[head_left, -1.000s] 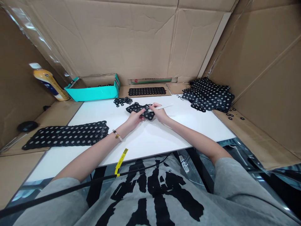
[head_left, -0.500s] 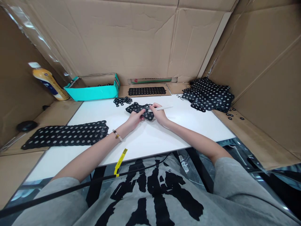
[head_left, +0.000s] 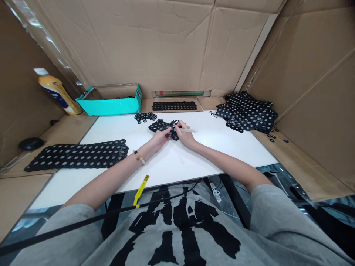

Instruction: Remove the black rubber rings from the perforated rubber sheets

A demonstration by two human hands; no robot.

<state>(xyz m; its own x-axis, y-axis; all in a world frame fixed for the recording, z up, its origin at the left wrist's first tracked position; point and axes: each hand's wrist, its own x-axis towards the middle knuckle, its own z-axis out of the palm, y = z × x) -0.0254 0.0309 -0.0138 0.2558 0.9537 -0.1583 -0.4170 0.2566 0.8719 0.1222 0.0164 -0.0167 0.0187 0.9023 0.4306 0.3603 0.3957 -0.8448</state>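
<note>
The left hand (head_left: 160, 138) has its grip closed on the right part of a dotted black piece (head_left: 156, 126), thumb on top and the other fingers partly hidden beneath. The right hand (head_left: 185, 136) pinches a white pen-like tool (head_left: 190, 130) between thumb and fingers near its working end; that grip is pressed together around the shaft. The tool's long axis runs nearly side to side, its working end pointing left at the dotted black piece and its rear end pointing right, slightly nearer the person. Whether the tip touches the piece is too small to tell. The dotted black piece lies crumpled, its longer direction also roughly side to side, over the middle of the white table (head_left: 177, 162).

Just beyond it, to the left, is a small cluster of black rings (head_left: 145, 117). Farther back, a narrow dotted strip (head_left: 174, 106) lies lengthwise from left to right on cardboard, with a turquoise open box (head_left: 109, 107) to its left and a bottle (head_left: 59, 92) leaning beyond that. A long dotted sheet (head_left: 77, 156) stretches left to right at the table's left side, near a black rounded object (head_left: 31, 143). A heaped dotted pile (head_left: 248, 111) sits at the far right, loose rings (head_left: 271, 136) beside it.
</note>
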